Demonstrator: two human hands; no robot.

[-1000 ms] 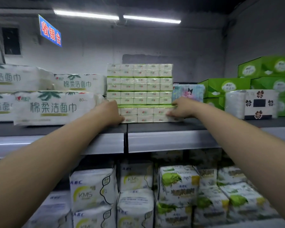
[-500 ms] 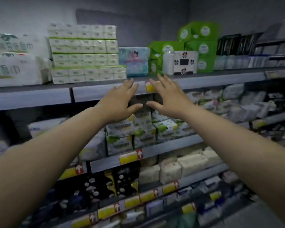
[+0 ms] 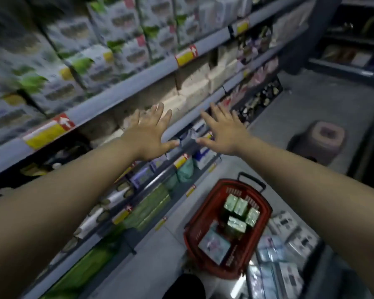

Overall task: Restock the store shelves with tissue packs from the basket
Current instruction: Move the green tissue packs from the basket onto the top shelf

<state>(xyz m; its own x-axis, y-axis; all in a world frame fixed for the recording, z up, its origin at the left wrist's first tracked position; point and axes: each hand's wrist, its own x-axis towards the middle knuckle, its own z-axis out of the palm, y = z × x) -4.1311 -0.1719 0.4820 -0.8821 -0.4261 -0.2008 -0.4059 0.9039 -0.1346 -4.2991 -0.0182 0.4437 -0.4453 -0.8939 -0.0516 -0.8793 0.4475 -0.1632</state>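
A red basket (image 3: 198,219) stands on the floor at lower centre, right of the shelving. Inside it lie several small green tissue packs (image 3: 238,212) and a larger pale blue pack (image 3: 214,247). My left hand (image 3: 150,131) and my right hand (image 3: 224,130) hover side by side in mid-air in front of the middle shelves (image 3: 121,85), fingers spread and straight, holding nothing. Both hands are well above the basket.
Shelves packed with tissue and hygiene goods fill the left half, with yellow price tags on their rails. A pink plastic stool (image 3: 324,141) sits on the grey floor at right. More wrapped packs (image 3: 289,240) lie on the floor right of the basket.
My view has swung down from the top shelf to the floor and basket. Both hands left the stacked tissue packs on the top shelf and now hang empty with fingers spread.
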